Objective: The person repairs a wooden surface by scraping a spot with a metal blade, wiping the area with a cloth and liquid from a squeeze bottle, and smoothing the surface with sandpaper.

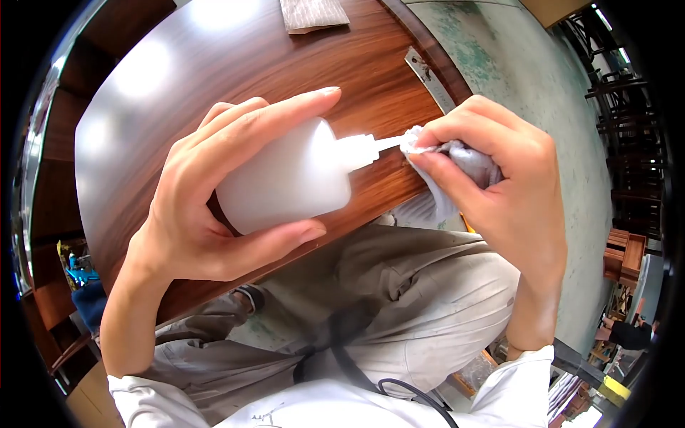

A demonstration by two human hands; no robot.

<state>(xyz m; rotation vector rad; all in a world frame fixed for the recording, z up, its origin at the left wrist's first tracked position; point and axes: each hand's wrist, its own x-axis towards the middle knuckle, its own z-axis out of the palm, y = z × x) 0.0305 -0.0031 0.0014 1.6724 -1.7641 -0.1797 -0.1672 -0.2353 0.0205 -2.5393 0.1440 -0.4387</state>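
My left hand (207,192) is wrapped around a white squeeze bottle (289,182), which lies tilted with its narrow nozzle (386,143) pointing right. Thumb and fingers press on opposite sides of the bottle's body. At the nozzle tip, my right hand (499,160) pinches a crumpled white cloth (435,196). The cloth touches or covers the end of the nozzle, so the very tip is hidden. Part of the cloth hangs below my right fingers, and another fold is bunched inside the palm. Both hands are above the edge of a glossy brown wooden tabletop (150,150).
A metal ruler-like strip (428,78) lies along the tabletop's right side. A piece of brownish sheet material (314,14) rests at the far edge. My legs (428,307) are below the near edge. Dark wooden furniture (628,135) stands across the green-grey floor (492,57).
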